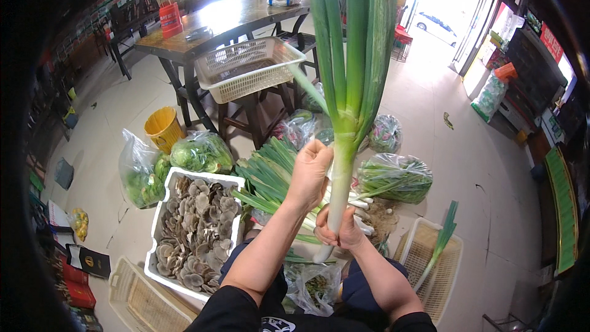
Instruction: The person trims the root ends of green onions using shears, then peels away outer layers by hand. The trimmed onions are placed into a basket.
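Note:
A thick large green onion (pixel 342 170) stands upright before me, its green leaves reaching past the top of the picture. My right hand (pixel 339 228) is wrapped around its white lower stalk, just above the root end. Higher up, my left hand (pixel 312 170) is closed at the left side of the stalk, below where the leaves split; what its fingertips pinch is partly hidden. One pale leaf (pixel 308 87) bends away to the left. Behind my hands a heap of green onions (pixel 269 170) lies on the floor. A single trimmed green onion (pixel 435 249) leans in the plastic basket (pixel 454 281) at right.
A white foam box (pixel 159 221) of oyster mushrooms (pixel 198 226) stands at left, by another basket (pixel 152 304). Bagged greens (pixel 200 152), a yellow bucket (pixel 163 129) and bagged stalks (pixel 394 177) surround the heap. A basket (pixel 253 85) rests on a stool beside the table (pixel 226 18).

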A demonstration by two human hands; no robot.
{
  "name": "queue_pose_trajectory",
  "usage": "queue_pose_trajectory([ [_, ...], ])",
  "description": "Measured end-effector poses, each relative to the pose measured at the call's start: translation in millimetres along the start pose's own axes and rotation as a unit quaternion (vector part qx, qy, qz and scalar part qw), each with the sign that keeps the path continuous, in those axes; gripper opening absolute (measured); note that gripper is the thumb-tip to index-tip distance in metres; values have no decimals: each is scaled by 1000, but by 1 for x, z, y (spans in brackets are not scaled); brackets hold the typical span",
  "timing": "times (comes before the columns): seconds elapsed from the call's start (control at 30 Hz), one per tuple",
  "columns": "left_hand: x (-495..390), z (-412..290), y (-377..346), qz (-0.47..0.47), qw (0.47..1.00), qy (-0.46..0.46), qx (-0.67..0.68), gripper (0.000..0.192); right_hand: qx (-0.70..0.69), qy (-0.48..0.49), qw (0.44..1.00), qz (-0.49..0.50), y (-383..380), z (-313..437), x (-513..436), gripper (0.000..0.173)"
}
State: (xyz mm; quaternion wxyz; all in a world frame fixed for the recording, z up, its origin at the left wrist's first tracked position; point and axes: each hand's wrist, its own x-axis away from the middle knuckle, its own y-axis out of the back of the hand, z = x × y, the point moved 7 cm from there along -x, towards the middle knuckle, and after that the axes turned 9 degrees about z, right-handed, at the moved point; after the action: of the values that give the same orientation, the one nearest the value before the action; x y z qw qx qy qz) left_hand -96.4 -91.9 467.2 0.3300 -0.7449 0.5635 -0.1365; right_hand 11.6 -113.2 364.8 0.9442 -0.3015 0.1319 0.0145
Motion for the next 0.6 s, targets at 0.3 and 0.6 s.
queue_pose_trajectory([
  [0.3,20,14,-38,177,967,179,49,70,176,5,970,-167,15,26,7,74],
  [0.6,6,91,8,82,955,148,-244,43,252,276,842,-389,49,117,27,43],
])
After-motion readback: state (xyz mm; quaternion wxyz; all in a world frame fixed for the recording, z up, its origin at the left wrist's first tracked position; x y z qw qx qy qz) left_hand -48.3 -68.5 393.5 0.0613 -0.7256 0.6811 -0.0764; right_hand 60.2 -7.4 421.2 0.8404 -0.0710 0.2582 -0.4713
